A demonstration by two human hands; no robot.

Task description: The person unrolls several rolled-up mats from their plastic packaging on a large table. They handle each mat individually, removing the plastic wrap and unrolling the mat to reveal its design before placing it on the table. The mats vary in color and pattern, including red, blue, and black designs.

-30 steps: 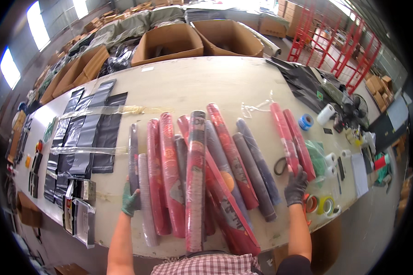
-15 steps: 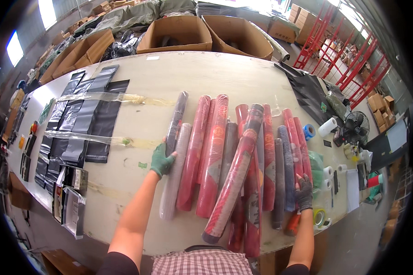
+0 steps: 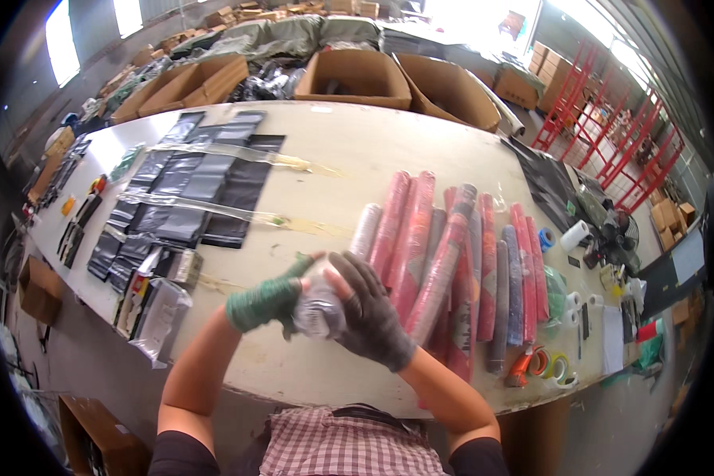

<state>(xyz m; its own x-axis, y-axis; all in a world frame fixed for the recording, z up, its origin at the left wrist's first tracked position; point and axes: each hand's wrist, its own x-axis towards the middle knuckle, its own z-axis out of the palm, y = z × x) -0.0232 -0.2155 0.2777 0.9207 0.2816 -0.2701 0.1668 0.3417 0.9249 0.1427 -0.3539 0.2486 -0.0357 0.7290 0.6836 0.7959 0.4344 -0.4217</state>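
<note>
In front of me a grey roll in clear plastic wrap point(image 3: 319, 311) is held up, its end turned toward me. My left hand point(image 3: 268, 297), in a green fingerless glove, closes on its left side. On its other side my right hand point(image 3: 370, 309), in a dark grey glove, wraps round it. The fingers are slightly blurred. Just right of my hands lies a row of plastic-wrapped rolls, with a pale grey roll point(image 3: 365, 230), several red patterned rolls point(image 3: 414, 238) and a dark grey roll point(image 3: 498, 309). One red patterned roll point(image 3: 446, 266) lies slantwise on top of others.
Black plastic bags point(image 3: 186, 186) lie under clear strips at the table's left. An open box of small items point(image 3: 155, 317) stands by the near left edge. Tape rolls point(image 3: 549, 363) and an orange tool point(image 3: 520, 369) lie at right. Large cartons point(image 3: 353, 77) line the far edge.
My left hand has taken the grey roll from the row's left end and turned it end-on. My right hand has left the row's right side and joined it. The view has shifted left.
</note>
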